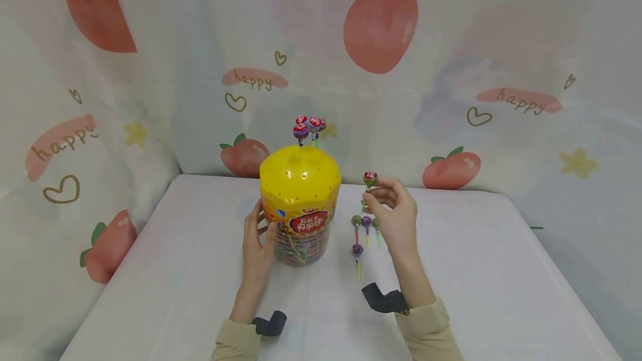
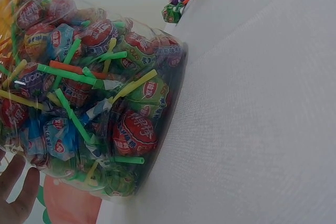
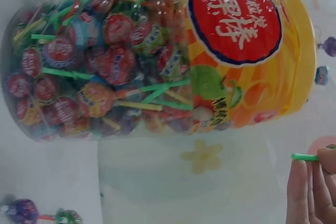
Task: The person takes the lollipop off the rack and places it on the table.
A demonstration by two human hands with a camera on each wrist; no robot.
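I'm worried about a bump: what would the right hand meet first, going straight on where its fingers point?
Probably the yellow lid of the candy jar, left of the right hand, though depth is unclear.

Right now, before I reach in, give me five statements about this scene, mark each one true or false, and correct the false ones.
1. Red-and-purple wrapped lollipops stand up from the scalloped yellow plastic lid. True.
2. The right hand is empty. False: its fingers pinch a lollipop with a red-and-green wrapper.
3. The left hand is at the side of the clear plastic tub with an orange label. True.
4. The tub is empty. False: it holds many colourful wrapped lollipops.
5. Loose lollipops in purple or green wrappers lie on the white table. True.
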